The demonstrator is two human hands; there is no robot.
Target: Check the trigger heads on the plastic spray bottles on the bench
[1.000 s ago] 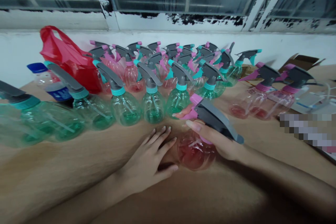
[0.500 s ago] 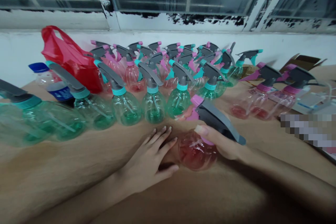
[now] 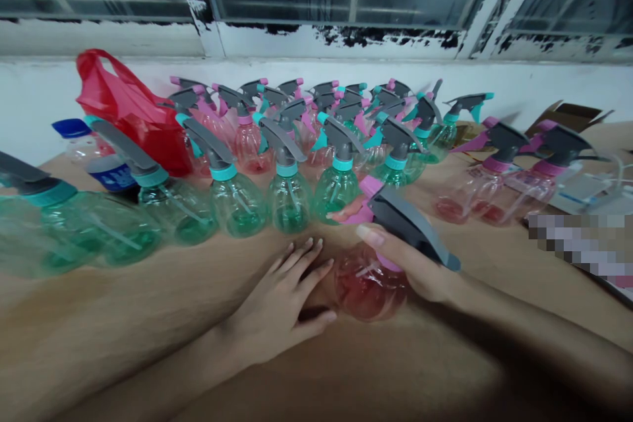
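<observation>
A clear red spray bottle (image 3: 368,287) with a pink collar and a grey and pink trigger head stands near the front of the table, tilted slightly. My right hand (image 3: 403,250) is closed round its neck from the right, thumb in front; the other fingers are mostly hidden behind, with some fingertips showing by the pink trigger. Just left of the bottle, my left hand (image 3: 284,306) lies flat on the wooden table (image 3: 163,316) with fingers spread, holding nothing. Beyond both hands is a row of green spray bottles (image 3: 289,204) with turquoise collars.
More pink and green spray bottles crowd the back by the wall. Two pink-collared bottles (image 3: 494,184) stand at the right, near an open cardboard box (image 3: 568,119). A red plastic bag (image 3: 133,112) and a blue-capped bottle (image 3: 74,138) are at the back left.
My right thumb has shifted slightly left across the neck of the red spray bottle, and the bottle has moved a touch left. My left hand has not moved.
</observation>
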